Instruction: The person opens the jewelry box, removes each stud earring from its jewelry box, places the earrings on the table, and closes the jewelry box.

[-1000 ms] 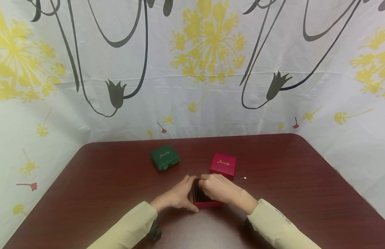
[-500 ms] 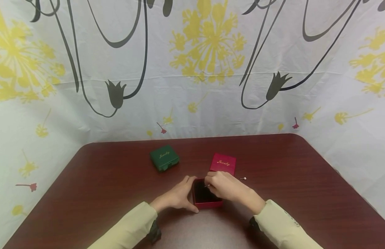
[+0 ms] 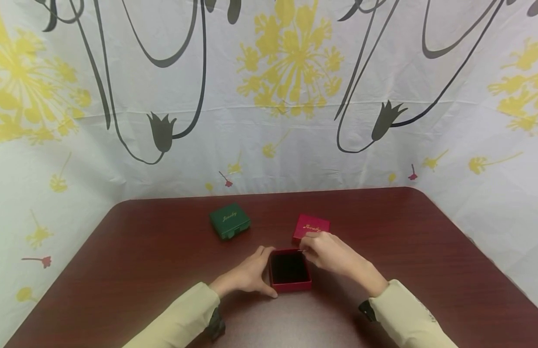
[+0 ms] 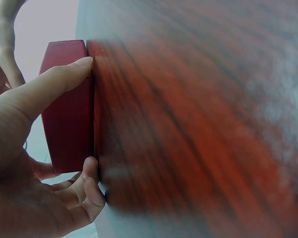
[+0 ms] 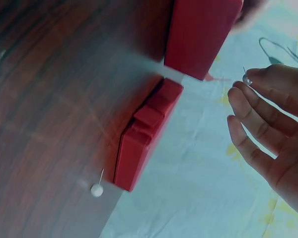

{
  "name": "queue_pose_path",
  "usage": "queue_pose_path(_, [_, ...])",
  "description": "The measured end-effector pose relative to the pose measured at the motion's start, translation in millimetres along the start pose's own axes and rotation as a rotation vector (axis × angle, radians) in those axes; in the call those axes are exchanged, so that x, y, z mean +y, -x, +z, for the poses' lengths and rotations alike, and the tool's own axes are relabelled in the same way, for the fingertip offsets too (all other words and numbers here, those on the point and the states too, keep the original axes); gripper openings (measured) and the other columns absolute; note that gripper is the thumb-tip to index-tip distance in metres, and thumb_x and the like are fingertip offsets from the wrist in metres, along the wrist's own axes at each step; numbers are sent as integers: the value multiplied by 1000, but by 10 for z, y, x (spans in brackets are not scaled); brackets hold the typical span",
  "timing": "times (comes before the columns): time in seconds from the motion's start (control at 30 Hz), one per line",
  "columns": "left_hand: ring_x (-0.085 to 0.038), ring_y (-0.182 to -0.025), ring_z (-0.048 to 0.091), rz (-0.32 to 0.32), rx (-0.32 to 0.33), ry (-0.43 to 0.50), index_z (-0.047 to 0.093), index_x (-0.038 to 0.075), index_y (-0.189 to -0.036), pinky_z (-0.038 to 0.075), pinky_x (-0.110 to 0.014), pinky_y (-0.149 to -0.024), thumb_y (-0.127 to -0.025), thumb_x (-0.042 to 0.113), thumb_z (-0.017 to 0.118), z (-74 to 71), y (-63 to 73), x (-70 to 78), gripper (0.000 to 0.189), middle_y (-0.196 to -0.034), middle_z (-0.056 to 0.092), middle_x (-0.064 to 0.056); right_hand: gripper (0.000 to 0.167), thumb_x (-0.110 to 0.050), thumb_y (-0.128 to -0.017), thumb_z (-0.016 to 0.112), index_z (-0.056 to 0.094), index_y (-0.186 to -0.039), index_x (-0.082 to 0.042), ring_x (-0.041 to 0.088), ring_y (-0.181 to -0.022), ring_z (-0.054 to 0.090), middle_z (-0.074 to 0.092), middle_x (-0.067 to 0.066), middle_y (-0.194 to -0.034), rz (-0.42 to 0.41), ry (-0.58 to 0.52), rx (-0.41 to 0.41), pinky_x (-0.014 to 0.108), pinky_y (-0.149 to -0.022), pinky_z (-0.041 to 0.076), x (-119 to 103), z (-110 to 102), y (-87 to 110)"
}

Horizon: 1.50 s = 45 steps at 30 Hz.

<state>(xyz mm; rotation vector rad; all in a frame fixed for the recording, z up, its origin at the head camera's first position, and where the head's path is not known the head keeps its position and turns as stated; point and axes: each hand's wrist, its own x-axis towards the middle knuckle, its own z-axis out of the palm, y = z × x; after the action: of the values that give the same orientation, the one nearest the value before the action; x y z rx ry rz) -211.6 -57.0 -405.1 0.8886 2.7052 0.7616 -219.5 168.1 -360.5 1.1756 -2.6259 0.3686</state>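
Observation:
An open red jewelry box (image 3: 290,287) with a dark lining stands on the table. My left hand (image 3: 246,271) grips it from the left, thumb along the near side and fingers round the far corner, as the left wrist view also shows against the box's red wall (image 4: 67,119). Over the box's far right corner, my right hand (image 3: 332,253) pinches a pearl earring (image 5: 247,79) between thumb and fingertip, its thin post sticking out. Another pearl earring (image 5: 97,190) lies on the table in the right wrist view; the right hand hides it from the head view.
Behind the box lies a red square lid or box (image 3: 311,224) lettered "Jewelry", partly covered by the right hand. A closed green jewelry box (image 3: 230,220) is farther left on the dark wooden table (image 3: 164,232). A patterned cloth (image 3: 269,174) hangs behind the table.
My right hand has risen out of the red box and shifted right with the earring in its fingers, uncovering the dark interior. The left hand and the box have stayed put.

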Motion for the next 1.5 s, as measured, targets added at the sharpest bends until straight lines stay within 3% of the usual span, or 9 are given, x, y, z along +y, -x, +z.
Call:
queue_pose_path(0.3, [-23,-102,49,0,-1,9,30,0,-131,42,-37,-88,-58,35,82,-1,1,4,96,-114,42,-10,11,-3,-71,71,62,-77,-7,6,-61,53,58,-2,-72,-1,-45,32,20,-57,47,244,-1,123])
queue_pose_path(0.67, [-25,-105,48,1,-2,3,30,1,-131,41,-38,-89,-58,35,82,-1,-2,3,96,-117,41,-12,12,1,-68,70,62,-73,-6,5,-57,51,59,-3,-66,43,-3,13,20,-53,45,484,15,283])
queue_pose_path(0.83, [-25,-104,48,0,-2,6,30,1,-131,41,-39,-89,-58,35,82,1,-5,2,96,-117,41,-12,10,0,-68,71,64,-72,-7,5,-56,49,59,-3,-65,89,12,-27,21,-52,45,538,5,348])
queue_pose_path(1.07, [-25,-104,48,6,3,5,30,0,-131,42,-38,-89,-58,35,82,2,-2,6,96,-116,42,-12,20,3,-67,67,55,-62,-12,2,-50,39,46,-9,-56,136,19,-90,17,-46,37,605,2,419])
queue_pose_path(1.5, [-25,-105,48,2,5,-9,31,0,-131,41,-37,-90,-58,35,82,1,3,22,97,-116,42,-12,17,3,-68,67,57,-63,-10,4,-51,42,48,-7,-58,189,-35,-173,18,-46,38,638,30,472])
